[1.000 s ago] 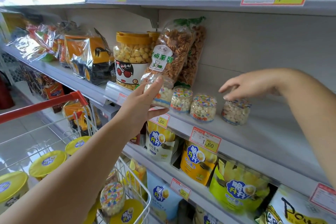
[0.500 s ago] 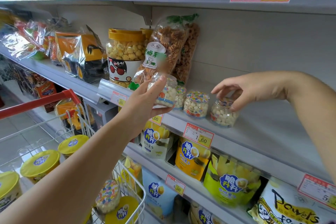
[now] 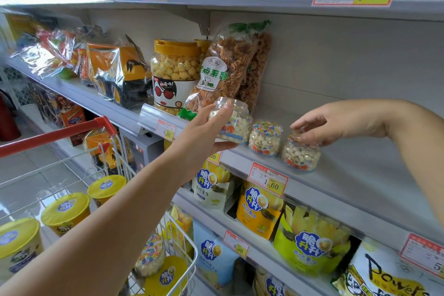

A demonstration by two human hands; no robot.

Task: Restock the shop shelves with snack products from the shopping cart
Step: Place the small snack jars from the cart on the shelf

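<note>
Gripping with the left hand (image 3: 201, 138) a small clear jar (image 3: 231, 125) of white balls, tilted in the air up and left of the 1.60 price tag (image 3: 268, 181). Pinching with the right hand (image 3: 336, 122) the lid of a second jar (image 3: 301, 155), standing on the shelf (image 3: 360, 175) just above and right of that tag, with a third jar (image 3: 265, 138) upright directly above the tag, between the two. Far down and left of the tag, seen also a red-handled cart (image 3: 55, 136) with yellow-lidded tubs (image 3: 64, 209) inside.
</note>
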